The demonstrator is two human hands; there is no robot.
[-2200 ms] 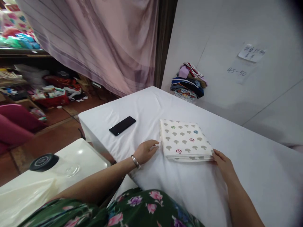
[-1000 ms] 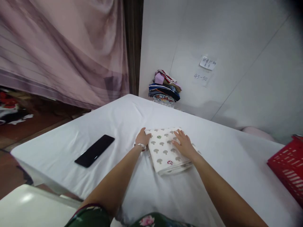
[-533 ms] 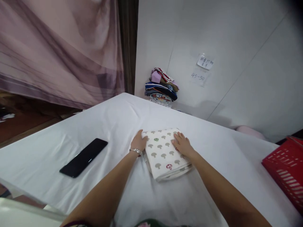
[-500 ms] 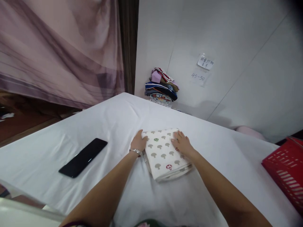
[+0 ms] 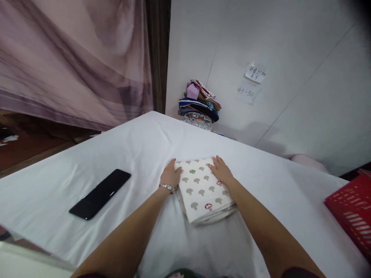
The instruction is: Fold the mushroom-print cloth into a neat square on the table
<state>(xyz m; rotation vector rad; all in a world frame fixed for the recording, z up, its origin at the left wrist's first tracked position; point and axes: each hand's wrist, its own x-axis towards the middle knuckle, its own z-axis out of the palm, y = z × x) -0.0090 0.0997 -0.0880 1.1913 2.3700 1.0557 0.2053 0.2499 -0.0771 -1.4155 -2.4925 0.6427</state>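
Observation:
A folded cloth [image 5: 199, 189], white with grey, green and red mushroom prints, lies on the white-covered table [image 5: 145, 143]. My left hand [image 5: 171, 175], with a bracelet at the wrist, rests against the cloth's upper left edge; the thumb lies on top and the fingers stretch along the side. At the upper right corner is my right hand [image 5: 222, 170], palm down, its thumb on the print and its fingers extended past the edge. The layers show at the cloth's near edge.
A black phone [image 5: 100, 194] lies on the left of the table. A red plastic basket [image 5: 352, 208] is at the right edge. Beyond the far edge, a pile of folded clothes [image 5: 198, 102] stands against the wall, beside handwritten paper notes [image 5: 246, 92]. A pinkish curtain [image 5: 87, 65] hangs at left.
My right hand has shifted from lying flat on the cloth's right side to its upper right corner. My left hand stays at the left edge. The view has moved slightly.

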